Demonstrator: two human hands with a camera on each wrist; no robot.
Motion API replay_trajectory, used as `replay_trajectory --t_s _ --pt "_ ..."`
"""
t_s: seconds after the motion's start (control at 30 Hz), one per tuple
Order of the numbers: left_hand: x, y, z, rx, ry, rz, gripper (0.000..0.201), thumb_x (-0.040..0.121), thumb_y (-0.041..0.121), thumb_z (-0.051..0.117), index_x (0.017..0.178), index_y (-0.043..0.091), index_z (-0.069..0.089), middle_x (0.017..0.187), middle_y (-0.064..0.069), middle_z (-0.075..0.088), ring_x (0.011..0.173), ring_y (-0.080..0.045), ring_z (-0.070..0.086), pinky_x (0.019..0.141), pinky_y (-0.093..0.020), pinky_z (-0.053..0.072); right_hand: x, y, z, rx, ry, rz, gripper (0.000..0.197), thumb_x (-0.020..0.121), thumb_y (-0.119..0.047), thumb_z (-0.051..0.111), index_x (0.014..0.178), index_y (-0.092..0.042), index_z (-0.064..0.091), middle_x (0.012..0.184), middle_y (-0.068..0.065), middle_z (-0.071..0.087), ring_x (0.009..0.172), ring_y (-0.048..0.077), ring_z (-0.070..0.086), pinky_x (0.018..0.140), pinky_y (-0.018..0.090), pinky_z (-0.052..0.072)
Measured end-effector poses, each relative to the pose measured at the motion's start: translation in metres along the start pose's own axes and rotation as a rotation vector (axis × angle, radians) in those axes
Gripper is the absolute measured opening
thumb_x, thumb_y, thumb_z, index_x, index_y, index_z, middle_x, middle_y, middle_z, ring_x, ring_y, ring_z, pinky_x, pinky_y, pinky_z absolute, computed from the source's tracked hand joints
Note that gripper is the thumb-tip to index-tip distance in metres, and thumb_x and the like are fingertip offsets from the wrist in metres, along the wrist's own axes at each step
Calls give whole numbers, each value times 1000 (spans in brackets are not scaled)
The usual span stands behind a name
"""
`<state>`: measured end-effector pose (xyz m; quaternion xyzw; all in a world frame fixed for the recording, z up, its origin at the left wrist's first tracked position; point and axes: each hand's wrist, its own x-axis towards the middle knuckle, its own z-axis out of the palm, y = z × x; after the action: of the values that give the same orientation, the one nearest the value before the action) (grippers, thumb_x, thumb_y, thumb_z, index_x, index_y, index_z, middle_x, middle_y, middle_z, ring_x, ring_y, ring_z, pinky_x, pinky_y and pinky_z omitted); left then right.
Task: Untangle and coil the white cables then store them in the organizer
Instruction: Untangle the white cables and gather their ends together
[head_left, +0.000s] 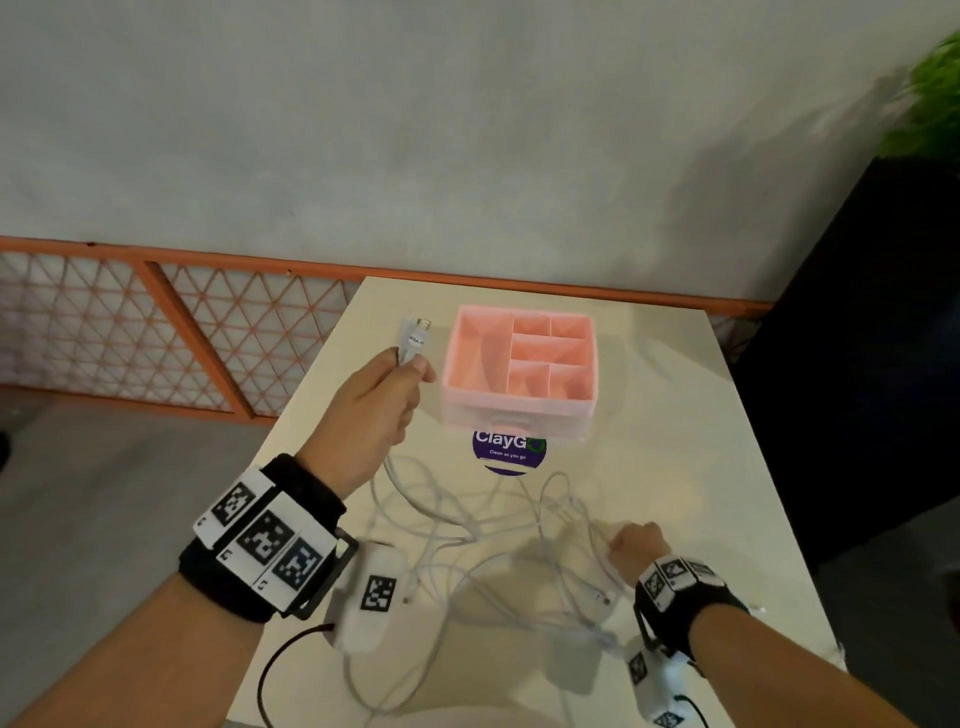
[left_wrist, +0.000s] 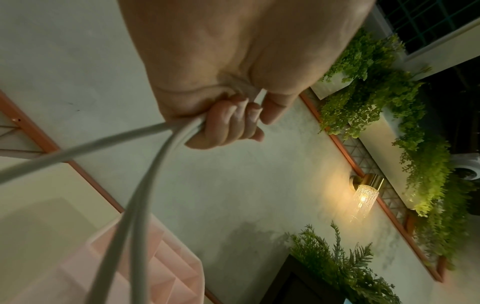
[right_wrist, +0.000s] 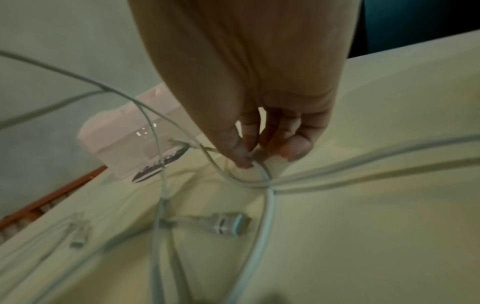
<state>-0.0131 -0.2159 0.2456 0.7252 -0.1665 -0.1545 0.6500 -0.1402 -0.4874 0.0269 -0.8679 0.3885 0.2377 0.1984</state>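
Note:
A tangle of white cables (head_left: 498, 545) sprawls over the near half of the white table (head_left: 675, 441). My left hand (head_left: 379, 400) is raised left of the pink organizer (head_left: 519, 364) and grips a cable end, its plugs (head_left: 413, 335) sticking up above the fist. In the left wrist view two strands (left_wrist: 145, 185) run down out of the curled fingers (left_wrist: 228, 121). My right hand (head_left: 636, 548) sits low at the tangle's right side. Its fingertips (right_wrist: 241, 158) pinch a white cable (right_wrist: 265, 174) against the table where several strands cross. A loose connector (right_wrist: 226, 223) lies nearby.
The organizer has several open compartments and stands behind a round purple sticker (head_left: 509, 449). An orange lattice railing (head_left: 156, 322) runs behind the table, and a dark planter with greenery (head_left: 883, 312) stands to the right. The table's left edge is close under my left forearm.

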Motion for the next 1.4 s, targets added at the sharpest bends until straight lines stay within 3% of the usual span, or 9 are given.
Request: replay_trajectory --t_s 0.1,0.2,0.33,0.5,0.73,0.87,1.03,1.27,1.4 --pt "0 -3 -4 48 8 47 26 100 27 38 87 18 58 58 9 35 49 -8 28 49 -24 23 -5 -8 -21 388 -54 -116 10 92 -8 47 92 -4 56 84 11 63 74 25 62 77 38 54" --pt "-1 -2 -6 39 14 67 26 100 31 37 89 21 59 58 8 33 49 -8 26 48 -25 22 -22 -19 -53 941 -79 -200 11 91 6 47 84 -2 48 60 10 58 43 14 59 44 23 51" --pt "1 2 -5 -10 4 63 25 99 31 40 88 19 59 52 13 29 45 -5 21 42 -20 18 -54 -32 -110 1044 9 -498 12 89 6 52 93 -1 60 74 9 61 61 10 62 59 15 53" --pt "7 11 1 -129 -7 15 26 98 28 42 88 11 60 50 10 32 42 -5 23 42 -20 16 -94 -47 -165 1111 226 -817 11 87 -4 59 86 -6 70 83 3 70 81 8 68 77 18 54" --pt "9 17 9 -100 -35 106 28 100 29 35 86 15 54 54 11 29 46 -6 21 43 -21 16 -105 -70 -199 1564 115 -943 19 88 -8 50 80 -16 65 80 -3 70 89 16 68 80 23 55" --pt "10 23 11 -65 -11 157 25 98 29 41 85 12 54 51 12 30 44 -5 23 42 -20 20 -110 -88 -200 1461 101 -927 20 93 -2 46 96 -14 61 75 -5 68 75 15 68 71 26 56" --pt "16 25 24 -149 13 138 27 99 24 41 84 13 60 51 11 38 45 -6 28 44 -19 23 -130 -121 -175 1266 -19 -945 15 87 2 56 83 -10 63 69 0 67 61 15 63 66 28 55" --pt "16 22 41 -101 77 137 31 100 27 36 84 18 62 84 5 67 67 -4 53 57 -13 41 -140 -149 -148 1203 -77 -936 9 86 -1 60 83 -9 57 73 4 62 61 13 64 68 31 56" --pt "14 20 46 -222 27 85 32 100 27 36 91 13 64 98 -5 73 85 -15 66 72 -24 52 -141 -150 -142 1099 -84 -946 10 85 -3 63 82 -11 57 80 6 61 62 16 66 66 30 58"
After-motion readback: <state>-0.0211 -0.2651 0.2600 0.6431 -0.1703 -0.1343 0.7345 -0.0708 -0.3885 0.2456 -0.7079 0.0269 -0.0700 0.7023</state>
